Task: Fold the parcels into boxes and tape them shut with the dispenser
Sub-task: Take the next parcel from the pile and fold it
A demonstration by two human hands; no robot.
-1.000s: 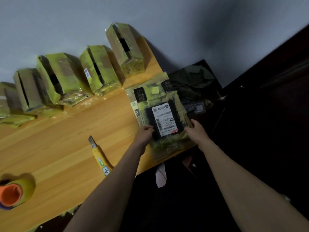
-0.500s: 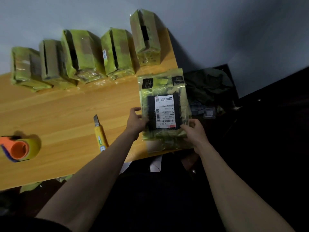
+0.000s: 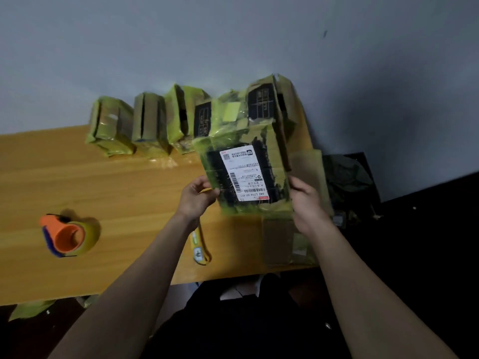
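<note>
Both hands hold one parcel (image 3: 246, 174) up off the table (image 3: 108, 193), its lower end between them. The left hand (image 3: 198, 196) pinches the lower left corner, thumb on the labelled face and fingers curled behind; the right hand (image 3: 307, 200) grips the lower right edge, fingers wrapped round the back. The hands are apart, with the parcel's width between them.

The parcel looks like flattened cardboard under glossy yellow-green tape: probably light and fairly stiff, creased where it should fold, and slick on the taped faces. The side edges near the creases seem the best places to hold it.

Below the left wrist lies a yellow knife (image 3: 199, 247). Well to the left of the left hand sits the dispenser (image 3: 68, 235), orange core showing. Beyond the hands, a row of boxes (image 3: 145, 125) stands along the wall.
</note>
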